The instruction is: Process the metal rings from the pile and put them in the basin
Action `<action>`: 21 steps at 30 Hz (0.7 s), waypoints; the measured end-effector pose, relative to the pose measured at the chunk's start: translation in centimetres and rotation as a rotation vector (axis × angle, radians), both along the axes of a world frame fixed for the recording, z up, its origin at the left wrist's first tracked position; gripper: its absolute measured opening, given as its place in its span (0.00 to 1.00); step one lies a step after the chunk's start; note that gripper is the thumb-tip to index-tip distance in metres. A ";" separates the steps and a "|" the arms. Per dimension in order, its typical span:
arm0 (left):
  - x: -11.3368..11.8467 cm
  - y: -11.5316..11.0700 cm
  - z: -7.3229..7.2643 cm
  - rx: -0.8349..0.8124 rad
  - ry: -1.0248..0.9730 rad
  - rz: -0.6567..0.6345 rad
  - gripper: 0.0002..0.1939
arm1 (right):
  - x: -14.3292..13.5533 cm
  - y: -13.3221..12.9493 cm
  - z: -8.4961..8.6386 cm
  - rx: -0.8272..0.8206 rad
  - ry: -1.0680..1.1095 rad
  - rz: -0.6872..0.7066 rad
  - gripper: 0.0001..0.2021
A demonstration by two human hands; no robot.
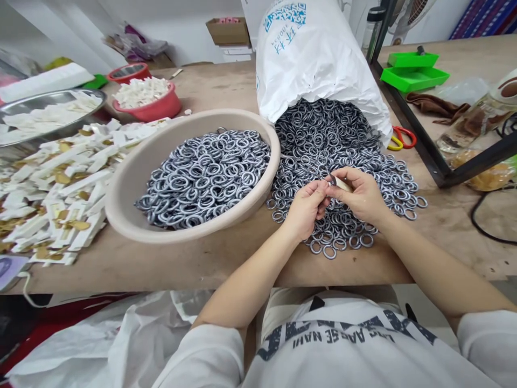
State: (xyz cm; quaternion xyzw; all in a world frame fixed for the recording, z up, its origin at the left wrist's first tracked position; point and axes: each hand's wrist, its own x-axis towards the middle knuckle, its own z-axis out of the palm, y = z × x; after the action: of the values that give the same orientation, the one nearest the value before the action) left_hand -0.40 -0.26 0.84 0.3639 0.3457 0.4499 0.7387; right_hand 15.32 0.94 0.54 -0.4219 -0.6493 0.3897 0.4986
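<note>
My right hand (359,195) is closed around a small tool (342,184) with a cream handle and a dark part at its tip. Against that tip, my left hand (307,207) has thumb and fingers pinched together; whatever is between them is hidden. Both hands meet just above a spread pile of grey rings (339,231). These rings spill from the mouth of a white sack (311,59) lying tilted behind the hands. To the left, a wide beige basin (189,234) holds a heap of similar grey rings (205,178).
White and gold pieces (60,188) cover the table's left side, near a steel bowl (100,102) and a red bowl (169,108) of white parts. Right of the sack lie scissors (404,137), a black metal frame (440,172), green trays (416,80) and a glass bottle (464,124).
</note>
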 end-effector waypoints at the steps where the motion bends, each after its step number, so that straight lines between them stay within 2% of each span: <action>1: 0.1 0.0 -0.1 -0.002 0.010 0.001 0.20 | 0.1 -0.1 0.2 0.011 -0.026 -0.034 0.18; 4: 0.2 -0.1 0.0 -0.031 -0.019 0.016 0.21 | 0.2 -0.8 0.8 0.112 -0.187 -0.109 0.18; 7: 0.2 -0.1 0.2 -0.070 -0.063 0.045 0.22 | 0.2 -1.7 1.1 0.235 -0.422 -0.094 0.18; 10: 0.3 -0.2 0.3 -0.101 -0.080 0.070 0.22 | 0.2 -2.1 0.9 0.274 -0.558 -0.082 0.20; 18: 0.3 -0.4 0.3 -0.095 -0.076 0.052 0.22 | -0.1 -2.4 0.7 0.309 -0.598 -0.074 0.20; 21: 0.4 -0.7 0.5 -0.081 -0.068 0.036 0.22 | 0.2 -2.0 0.6 0.260 -0.582 -0.067 0.21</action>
State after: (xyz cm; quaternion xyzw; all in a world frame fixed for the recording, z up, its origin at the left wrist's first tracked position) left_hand 0.02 -0.92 1.29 0.3119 0.3445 0.4608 0.7561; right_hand 15.49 -1.04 1.18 -0.4697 -0.7947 0.1498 0.3542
